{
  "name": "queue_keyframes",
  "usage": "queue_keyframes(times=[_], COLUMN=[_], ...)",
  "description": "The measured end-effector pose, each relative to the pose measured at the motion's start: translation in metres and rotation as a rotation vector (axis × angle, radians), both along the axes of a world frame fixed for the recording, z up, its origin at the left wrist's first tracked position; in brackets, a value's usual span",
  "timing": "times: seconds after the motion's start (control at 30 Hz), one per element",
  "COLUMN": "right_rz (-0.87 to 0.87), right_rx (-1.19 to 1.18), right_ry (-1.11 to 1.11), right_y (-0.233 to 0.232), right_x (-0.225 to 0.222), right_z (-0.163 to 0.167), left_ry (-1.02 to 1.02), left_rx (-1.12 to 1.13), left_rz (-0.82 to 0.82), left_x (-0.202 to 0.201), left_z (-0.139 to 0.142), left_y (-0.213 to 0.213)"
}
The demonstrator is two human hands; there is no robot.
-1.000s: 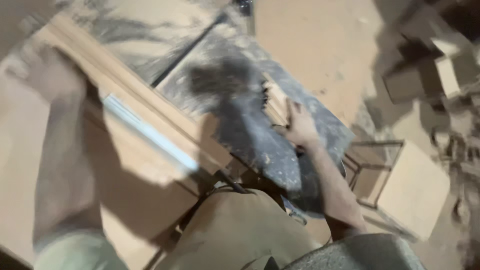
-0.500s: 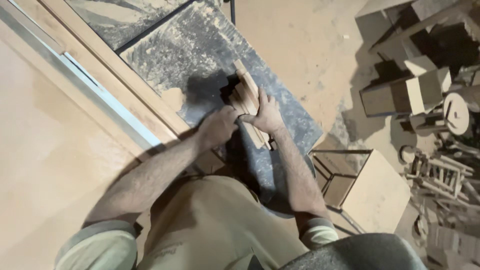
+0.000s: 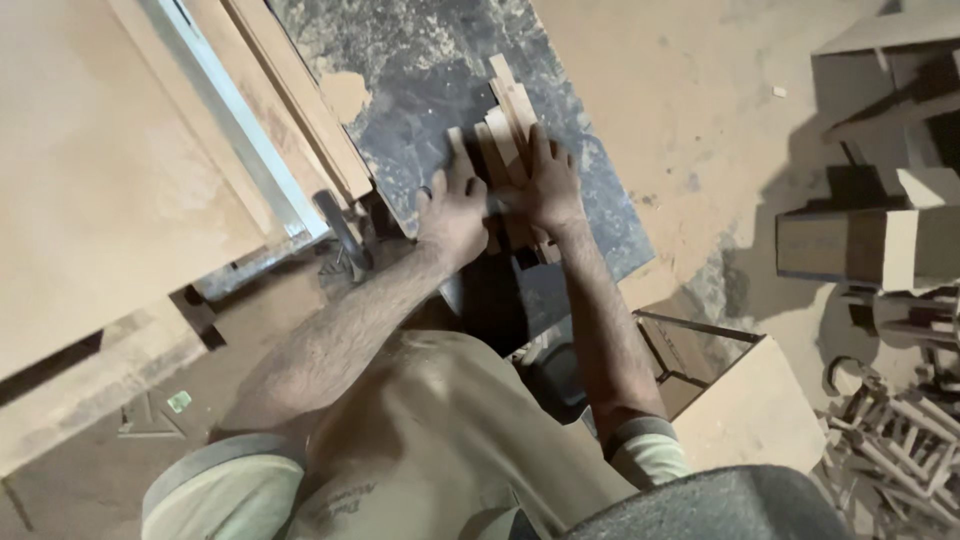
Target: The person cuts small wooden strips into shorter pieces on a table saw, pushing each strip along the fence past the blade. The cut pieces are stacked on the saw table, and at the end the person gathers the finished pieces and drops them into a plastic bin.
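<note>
- Two hands, left hand (image 3: 455,212) and right hand (image 3: 545,185), lie flat, fingers spread, pressing down on the slats (image 3: 505,120).
- Slats lie under and beyond the fingertips, on the dark board (image 3: 420,100).
- Judged step: squaring the bundle; next calls for closed fingers.

Since a second ago the left hand (image 3: 455,215) has joined the right hand (image 3: 548,185) on the wooden strips (image 3: 505,125).

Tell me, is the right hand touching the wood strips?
Touching. The head view shows the right hand lying flat on the wood strips, fingers spread over them.
</note>
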State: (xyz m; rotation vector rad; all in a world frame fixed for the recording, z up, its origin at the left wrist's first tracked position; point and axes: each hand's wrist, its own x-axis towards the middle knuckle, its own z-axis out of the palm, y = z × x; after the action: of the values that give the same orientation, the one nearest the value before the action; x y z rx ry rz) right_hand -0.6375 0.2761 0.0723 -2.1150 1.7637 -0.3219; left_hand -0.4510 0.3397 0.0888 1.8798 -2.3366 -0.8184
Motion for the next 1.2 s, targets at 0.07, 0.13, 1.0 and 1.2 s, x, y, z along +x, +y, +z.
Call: queue_keyframes(times=[0.07,0.13,1.0,1.2], right_rz=[0.057,0.086,-0.038,-0.003], right_rx=[-0.009,0.049,-0.055,0.049], right_ry=[-0.003,-0.005,-0.097,0.190], right_y=[0.001,0.006,0.009,0.023], right_x=[-0.005,-0.012,-0.007,0.021], right_z=[0.001,0.002,0.014,0.012], left_ry=[0.090,0.170,0.489,0.632], left_rx=[-0.048,-0.069,-0.327,-0.555], left_rz=[0.131,0.225,0.444,0.600], left_x=[-0.002,0.000,0.015,0.089], left_z=[0.002,0.001,0.005,0.043], left_y=[0.004,0.007,0.004,0.059])
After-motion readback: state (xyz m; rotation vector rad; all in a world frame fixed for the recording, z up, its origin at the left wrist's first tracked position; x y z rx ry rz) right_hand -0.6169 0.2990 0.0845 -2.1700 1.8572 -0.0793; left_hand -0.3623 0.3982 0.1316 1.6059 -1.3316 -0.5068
